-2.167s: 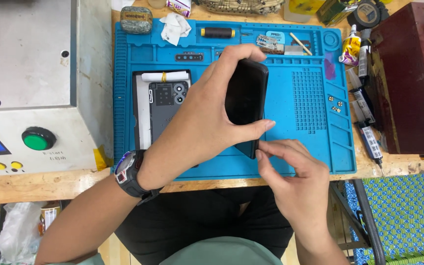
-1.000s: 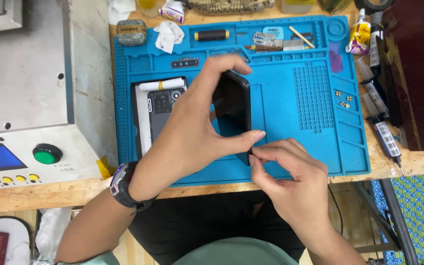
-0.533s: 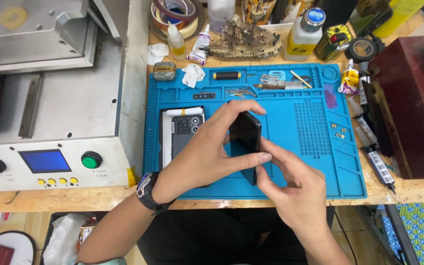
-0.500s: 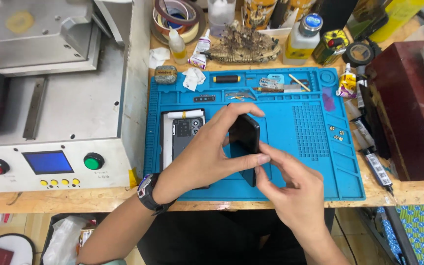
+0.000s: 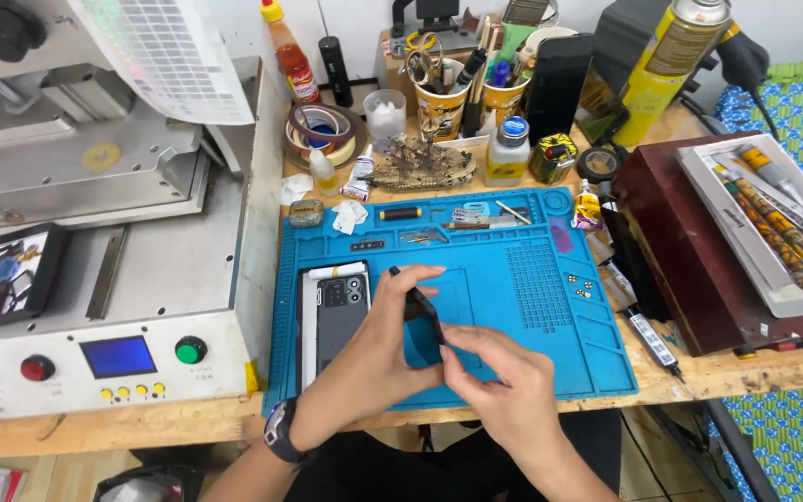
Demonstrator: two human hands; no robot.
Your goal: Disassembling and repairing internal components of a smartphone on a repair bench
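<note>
Nearest to me, my right hand [image 5: 504, 390] comes in from the near right, its fingers [image 5: 462, 349] bunched together and pinching at the near end of a thin black phone screen [image 5: 425, 316]. My left hand [image 5: 378, 358], with a dark watch [image 5: 281, 432] on the wrist, holds that screen on edge above the blue mat [image 5: 513, 307]; the thumb reaches over the far end and the other fingers curl round the near side, so the screen is clamped between them. It stands tilted, edge toward me, over the middle of the mat and just right of an opened phone body [image 5: 336, 316] that lies flat on the mat with its camera cluster at the far end.

To the right on the mat a few small screws [image 5: 578, 285] sit in a shallow tray area. Along the mat's far edge lie a crumpled white wipe [image 5: 348, 216], a short black tool [image 5: 400, 213] and tweezers [image 5: 471, 223].

On the left of the table [image 5: 132, 428] stands a grey machine [image 5: 123, 279] with a blue display, a green knob and a red button. On the right sits a dark red box [image 5: 690, 260]. Farther off are tape rolls [image 5: 322, 125], a cup of tools [image 5: 443, 98] and a yellow spray can [image 5: 671, 60].
</note>
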